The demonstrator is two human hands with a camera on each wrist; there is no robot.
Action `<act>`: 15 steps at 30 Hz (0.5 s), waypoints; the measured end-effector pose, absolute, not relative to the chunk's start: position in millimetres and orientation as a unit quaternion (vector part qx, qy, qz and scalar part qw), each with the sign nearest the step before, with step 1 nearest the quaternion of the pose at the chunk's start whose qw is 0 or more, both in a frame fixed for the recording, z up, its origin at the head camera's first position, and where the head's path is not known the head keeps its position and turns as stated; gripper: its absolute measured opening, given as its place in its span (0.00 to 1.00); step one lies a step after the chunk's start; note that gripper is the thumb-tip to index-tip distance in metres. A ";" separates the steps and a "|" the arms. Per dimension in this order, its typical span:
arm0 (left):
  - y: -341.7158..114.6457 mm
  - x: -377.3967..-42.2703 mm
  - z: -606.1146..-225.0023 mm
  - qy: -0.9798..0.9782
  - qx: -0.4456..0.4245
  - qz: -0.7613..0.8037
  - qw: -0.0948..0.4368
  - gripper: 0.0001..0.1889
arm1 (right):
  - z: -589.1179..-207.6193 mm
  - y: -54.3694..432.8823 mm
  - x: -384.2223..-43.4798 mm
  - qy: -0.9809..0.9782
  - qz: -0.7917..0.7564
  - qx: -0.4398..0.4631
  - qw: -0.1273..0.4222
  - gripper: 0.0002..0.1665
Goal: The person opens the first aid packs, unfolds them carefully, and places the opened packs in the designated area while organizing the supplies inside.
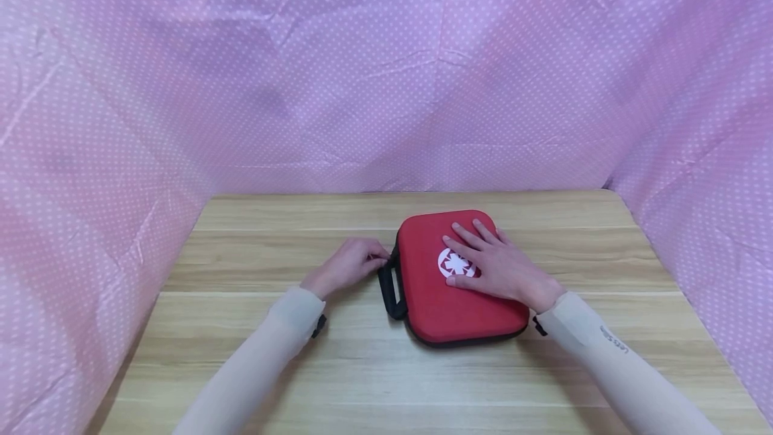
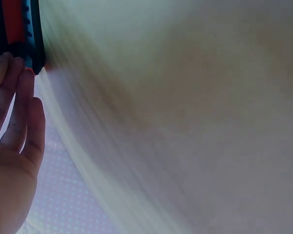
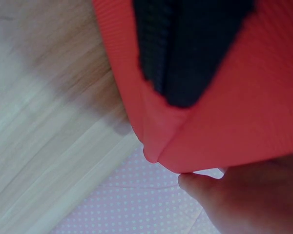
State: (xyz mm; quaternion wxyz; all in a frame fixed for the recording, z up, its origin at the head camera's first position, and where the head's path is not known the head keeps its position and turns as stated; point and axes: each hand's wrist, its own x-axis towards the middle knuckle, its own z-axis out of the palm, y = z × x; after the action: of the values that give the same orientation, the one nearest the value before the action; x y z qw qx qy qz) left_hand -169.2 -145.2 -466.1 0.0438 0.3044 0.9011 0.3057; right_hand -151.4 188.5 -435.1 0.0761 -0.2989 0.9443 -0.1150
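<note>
A red first-aid case (image 1: 431, 307) with a white emblem lies flat on the table, its black carry handle (image 1: 387, 293) on the left side. At the handle's far end, my left hand (image 1: 355, 262) pinches the zipper pull between thumb and fingertips; the pull itself is mostly hidden. The left wrist view shows these fingers against the dark zipper band (image 2: 35, 34). My right hand (image 1: 506, 270) rests on the lid with its fingers spread, partly over the emblem. In the right wrist view, a black zipper end (image 3: 185, 53) shows on the red case side.
The wood-grain table (image 1: 241, 341) extends around the case. A pink cloth (image 1: 386, 86) with white dots hangs behind the table and along both sides.
</note>
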 end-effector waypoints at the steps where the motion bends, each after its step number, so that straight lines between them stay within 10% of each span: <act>1: -145.0 -167.8 -466.4 0.901 0.303 0.308 0.044 0.07 | -435.1 188.5 -151.4 0.944 -0.115 -0.298 0.077 0.53; 15: -139.4 -143.1 -463.6 0.903 0.300 0.308 0.008 0.04 | -432.1 188.0 -151.3 0.944 -0.112 -0.298 0.082 0.53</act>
State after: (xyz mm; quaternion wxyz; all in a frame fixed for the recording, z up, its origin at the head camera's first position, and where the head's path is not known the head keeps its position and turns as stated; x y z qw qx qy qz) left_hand -143.1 -139.4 -463.6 0.0081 0.3002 0.9027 0.3082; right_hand -151.3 188.0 -432.1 0.0816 -0.2981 0.9444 -0.1122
